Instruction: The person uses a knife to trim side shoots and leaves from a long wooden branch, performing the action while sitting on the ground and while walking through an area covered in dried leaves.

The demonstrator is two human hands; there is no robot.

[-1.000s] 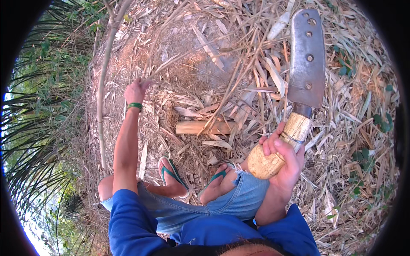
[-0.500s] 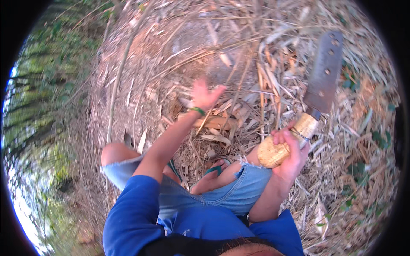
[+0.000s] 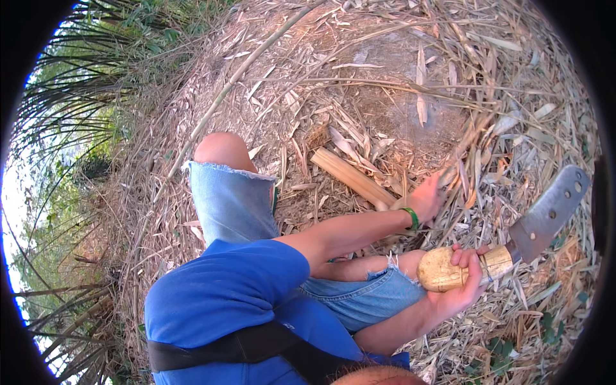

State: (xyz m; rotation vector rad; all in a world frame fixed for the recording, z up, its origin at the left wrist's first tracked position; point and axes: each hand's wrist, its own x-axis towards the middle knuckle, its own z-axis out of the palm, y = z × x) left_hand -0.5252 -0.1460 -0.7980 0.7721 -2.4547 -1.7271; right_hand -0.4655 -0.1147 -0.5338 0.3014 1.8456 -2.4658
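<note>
Grey, hole-pierced cleaver [image 3: 548, 215] with yellowish wooden handle [image 3: 441, 269]

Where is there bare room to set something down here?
The barest soil, thinly littered, lies between the wood and the twig; a grey patch past the twig also looks fairly bare. Crowded: straw beside the left hand, and leaf litter around the cleaver in the right hand.

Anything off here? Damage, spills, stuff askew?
Mainly the jeans: the hem at the left knee is ragged and frayed, as if cut or torn. The cleaver in the right hand has round holes, probably deliberate rather than damage. No spill visible.
</note>
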